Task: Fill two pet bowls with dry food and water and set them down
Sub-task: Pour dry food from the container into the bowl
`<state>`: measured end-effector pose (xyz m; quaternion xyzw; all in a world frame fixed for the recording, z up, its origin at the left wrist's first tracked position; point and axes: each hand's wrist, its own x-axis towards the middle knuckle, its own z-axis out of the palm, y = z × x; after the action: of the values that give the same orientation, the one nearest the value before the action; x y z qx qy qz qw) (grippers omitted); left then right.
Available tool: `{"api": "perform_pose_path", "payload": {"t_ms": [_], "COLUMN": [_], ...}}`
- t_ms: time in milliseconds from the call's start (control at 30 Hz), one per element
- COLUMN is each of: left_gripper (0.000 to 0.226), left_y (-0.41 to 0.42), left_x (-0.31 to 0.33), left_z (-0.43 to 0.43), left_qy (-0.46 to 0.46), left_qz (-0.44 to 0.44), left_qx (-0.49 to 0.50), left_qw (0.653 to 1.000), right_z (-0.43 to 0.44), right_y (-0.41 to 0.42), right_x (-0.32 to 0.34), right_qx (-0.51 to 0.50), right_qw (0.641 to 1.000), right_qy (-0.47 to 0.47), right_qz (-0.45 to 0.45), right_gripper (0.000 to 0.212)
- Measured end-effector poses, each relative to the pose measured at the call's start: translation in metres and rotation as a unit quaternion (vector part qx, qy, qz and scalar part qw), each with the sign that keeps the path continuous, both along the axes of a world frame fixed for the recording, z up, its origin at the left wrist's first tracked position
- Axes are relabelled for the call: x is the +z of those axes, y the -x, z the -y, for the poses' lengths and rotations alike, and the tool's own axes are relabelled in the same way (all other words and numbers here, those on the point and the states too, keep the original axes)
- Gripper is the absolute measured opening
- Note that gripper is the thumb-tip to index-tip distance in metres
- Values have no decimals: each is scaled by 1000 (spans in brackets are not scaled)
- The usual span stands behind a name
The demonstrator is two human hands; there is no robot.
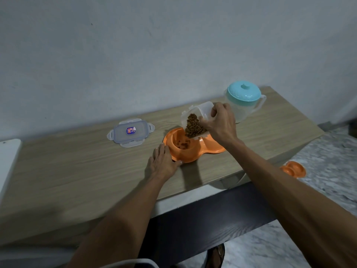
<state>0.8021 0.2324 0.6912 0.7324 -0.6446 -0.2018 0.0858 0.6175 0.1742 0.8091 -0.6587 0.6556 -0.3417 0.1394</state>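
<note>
An orange double pet bowl (210,147) sits on the wooden table (77,171). My right hand (222,122) grips a clear plastic food container (201,113), tilted over the bowl's left cup. Brown kibble (193,125) slides toward the container's mouth, and a few pieces lie in the cup (183,145). My left hand (164,163) rests flat on the table, fingers touching the bowl's left rim. A clear water pitcher with a teal lid (243,93) stands behind my right hand. A second orange double bowl (294,169) lies on the floor to the right.
The container's clear lid (131,132), with a blue seal and a sticker, lies flat on the table left of the bowl. A white object (7,161) sits at the table's far left edge. A grey wall runs behind the table. Marbled floor lies to the right.
</note>
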Motion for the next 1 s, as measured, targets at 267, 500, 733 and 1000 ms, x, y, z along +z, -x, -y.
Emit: {"api": "perform_pose_path", "payload": {"t_ms": [267,500,733,1000], "left_gripper": [87,88,86,89], "left_y": [2,3,3,3], "left_x": [2,5,6,5], "left_z": [-1,-1,-2,-2], "left_qy": [-2,-5,-5,-14], "left_qz": [11,6,8,10], "left_qx": [4,7,8,8], "left_qw": [1000,1000,1000,1000], "right_z": [-1,-1,-2,-1], "right_y": [-3,-3,-1,2], "right_x": [0,-2,-3,-2], "right_qx": [4,3,-7,0], "right_qw": [1000,1000,1000,1000], "right_qy": [15,20,21,30], "right_qz": [-7,-6,8,-5], "right_gripper": [37,37,35,36]}}
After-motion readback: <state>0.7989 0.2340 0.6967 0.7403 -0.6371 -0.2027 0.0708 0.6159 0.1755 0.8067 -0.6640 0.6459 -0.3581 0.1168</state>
